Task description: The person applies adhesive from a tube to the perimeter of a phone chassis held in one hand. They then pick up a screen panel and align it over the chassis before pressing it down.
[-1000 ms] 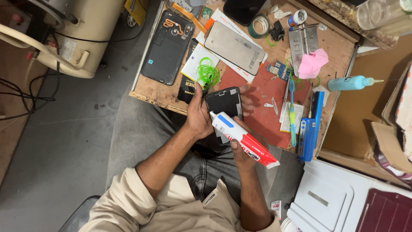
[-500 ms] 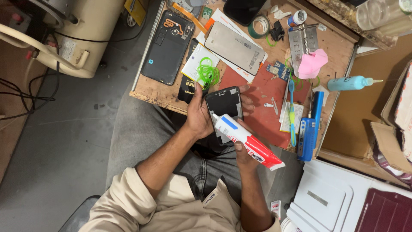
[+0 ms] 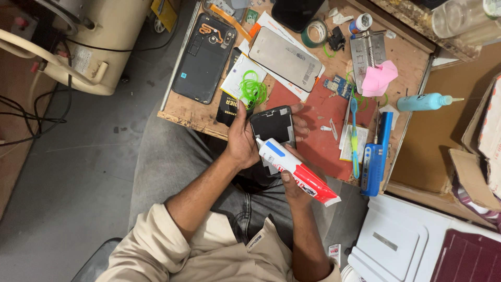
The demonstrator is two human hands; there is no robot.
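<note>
Left hand [image 3: 241, 142] clamps the dark phone [image 3: 272, 125] flat at the near edge of the wooden bench [image 3: 182, 112], steadying it, while right hand [image 3: 293, 184] grips 1 white-and-red tube [image 3: 297, 172], nozzle angled onto the phone's lower edge.

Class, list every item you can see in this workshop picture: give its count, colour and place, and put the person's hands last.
phone frame: 1, black, held over bench edge
tube: 1, white-red-blue, nozzle at frame
phone back: 1, dark, bench left
screen panel: 1, grey, bench top
rubber bands: several, green, beside frame
toothbrush: 1, blue-green, red mat
squeeze bottle: 1, teal, right
tape roll: 1, green, bench top
left hand: grips frame
right hand: holds tube
</note>
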